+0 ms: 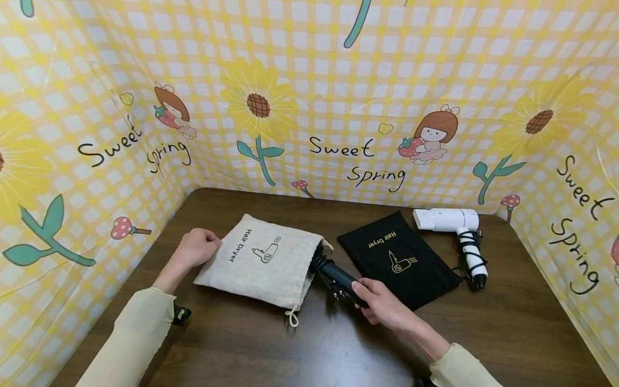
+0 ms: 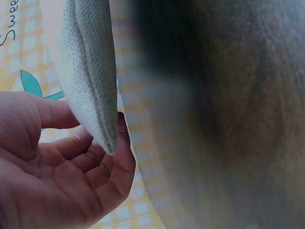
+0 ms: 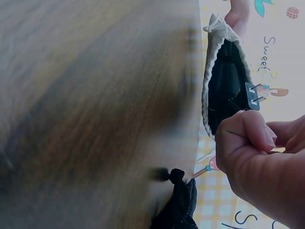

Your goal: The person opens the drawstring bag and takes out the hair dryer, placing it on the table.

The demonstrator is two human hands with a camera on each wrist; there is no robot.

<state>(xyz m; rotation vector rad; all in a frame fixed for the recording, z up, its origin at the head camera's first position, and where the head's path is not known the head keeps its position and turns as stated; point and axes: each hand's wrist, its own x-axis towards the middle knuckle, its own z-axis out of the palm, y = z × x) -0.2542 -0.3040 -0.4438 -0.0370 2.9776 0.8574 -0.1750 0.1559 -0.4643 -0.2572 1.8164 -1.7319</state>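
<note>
A beige drawstring bag (image 1: 258, 263) printed "Hair Dryer" lies on its side, its mouth facing right. At its closed end my left hand (image 1: 198, 246) pinches the edge; in the left wrist view, thumb and fingers (image 2: 102, 167) sit on either side of the cloth (image 2: 90, 71). My right hand (image 1: 384, 303) grips the handle of a black hair dryer (image 1: 340, 277), whose head is hidden inside the bag. In the right wrist view the dryer's dark body (image 3: 224, 78) shows within the bag's mouth, and a two-pin plug (image 3: 252, 95) sticks out beside the fist.
Right of the bag, a flat black pouch (image 1: 398, 260) with gold "Hair Dryer" print lies on the brown table (image 1: 232, 349). A white hair dryer (image 1: 450, 220), cord wound round its handle, lies at the back right. Patterned cloth (image 1: 309, 97) walls the table's back and sides.
</note>
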